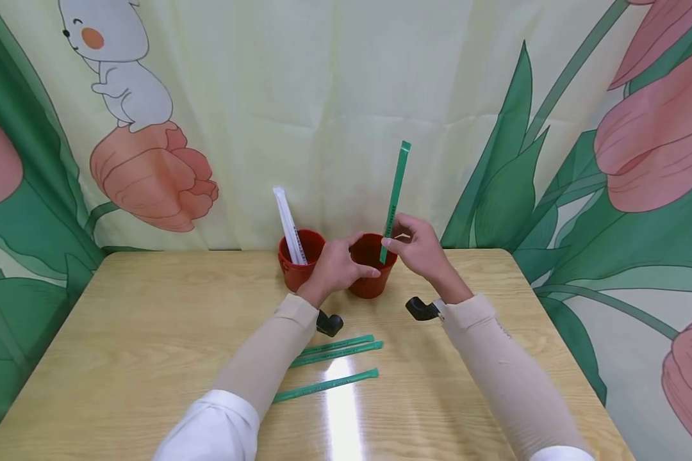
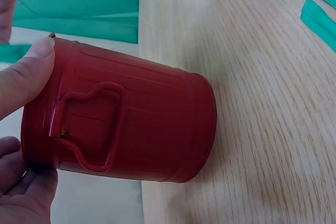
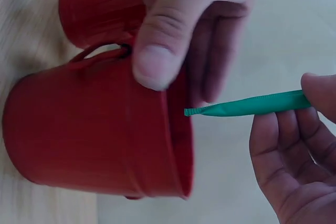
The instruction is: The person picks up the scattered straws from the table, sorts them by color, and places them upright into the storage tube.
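My left hand [image 1: 340, 264] grips the rim of the right-hand small red bucket [image 1: 371, 285], thumb on one side and fingers on the other. A looped side handle shows on this red bucket [image 2: 142, 114] in the left wrist view. My right hand [image 1: 420, 250] pinches a long green wrapped straw [image 1: 398, 176] between thumb and fingers. The straw stands nearly upright, its lower end at the bucket's mouth. In the right wrist view, the tip of the green straw [image 3: 247, 106] points toward the opening of the bucket [image 3: 100, 135]. The inside of the bucket is mostly hidden.
Beside it on the left stands another red bucket [image 1: 295, 276] with white wrapped straws [image 1: 289, 224] leaning in it. Several green wrapped straws [image 1: 334, 383] lie on the wooden table [image 1: 150, 346], partly under my left forearm. A printed curtain [image 1: 380, 77] hangs behind the table's far edge.
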A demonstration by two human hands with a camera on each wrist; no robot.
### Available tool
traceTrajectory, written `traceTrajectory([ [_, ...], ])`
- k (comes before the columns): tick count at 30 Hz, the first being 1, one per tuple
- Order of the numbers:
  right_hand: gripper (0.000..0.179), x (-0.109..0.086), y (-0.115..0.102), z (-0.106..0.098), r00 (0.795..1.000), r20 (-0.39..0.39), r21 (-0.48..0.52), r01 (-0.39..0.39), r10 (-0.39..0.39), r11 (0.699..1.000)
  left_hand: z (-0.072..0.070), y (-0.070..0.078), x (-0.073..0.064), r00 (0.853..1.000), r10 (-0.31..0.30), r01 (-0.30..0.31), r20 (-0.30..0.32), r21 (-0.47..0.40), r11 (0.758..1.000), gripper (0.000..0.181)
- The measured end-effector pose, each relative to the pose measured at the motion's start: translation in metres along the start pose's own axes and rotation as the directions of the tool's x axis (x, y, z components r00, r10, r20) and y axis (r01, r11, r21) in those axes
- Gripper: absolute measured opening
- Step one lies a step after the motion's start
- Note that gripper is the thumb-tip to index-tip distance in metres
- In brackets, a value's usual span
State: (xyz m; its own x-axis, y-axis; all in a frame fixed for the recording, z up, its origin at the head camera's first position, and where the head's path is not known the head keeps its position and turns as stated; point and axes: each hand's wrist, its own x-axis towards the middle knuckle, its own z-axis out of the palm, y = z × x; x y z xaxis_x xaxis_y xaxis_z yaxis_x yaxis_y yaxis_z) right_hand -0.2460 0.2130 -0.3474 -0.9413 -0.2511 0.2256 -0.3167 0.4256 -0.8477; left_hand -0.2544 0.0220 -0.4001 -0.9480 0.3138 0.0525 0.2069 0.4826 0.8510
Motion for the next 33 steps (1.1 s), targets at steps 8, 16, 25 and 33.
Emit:
traceTrajectory([
  [8, 0.016, 0.008, 0.01, 0.016, 1.0, -0.007, -0.035, -0.011, 0.011, 0.999, 0.002, -0.001, 0.001, 1.0, 0.02, -0.02, 0.003, -0.005, 1.0, 0.083],
  [16, 0.016, 0.009, 0.016, 0.026, 0.998, -0.032, -0.053, -0.061, 0.059, 0.997, 0.003, 0.001, 0.0, 1.0, 0.014, -0.014, -0.007, -0.01, 1.0, 0.084],
  [25, 0.013, 0.005, 0.018, 0.03, 0.982, -0.158, -0.142, -0.127, 0.104, 0.982, 0.002, -0.001, 0.001, 1.0, 0.017, -0.017, 0.003, -0.018, 1.0, 0.084],
  [33, 0.006, -0.025, 0.015, 0.034, 0.975, -0.224, -0.096, -0.009, -0.012, 0.995, 0.0, 0.0, 0.0, 1.0, 0.003, -0.003, 0.005, -0.016, 1.0, 0.085],
])
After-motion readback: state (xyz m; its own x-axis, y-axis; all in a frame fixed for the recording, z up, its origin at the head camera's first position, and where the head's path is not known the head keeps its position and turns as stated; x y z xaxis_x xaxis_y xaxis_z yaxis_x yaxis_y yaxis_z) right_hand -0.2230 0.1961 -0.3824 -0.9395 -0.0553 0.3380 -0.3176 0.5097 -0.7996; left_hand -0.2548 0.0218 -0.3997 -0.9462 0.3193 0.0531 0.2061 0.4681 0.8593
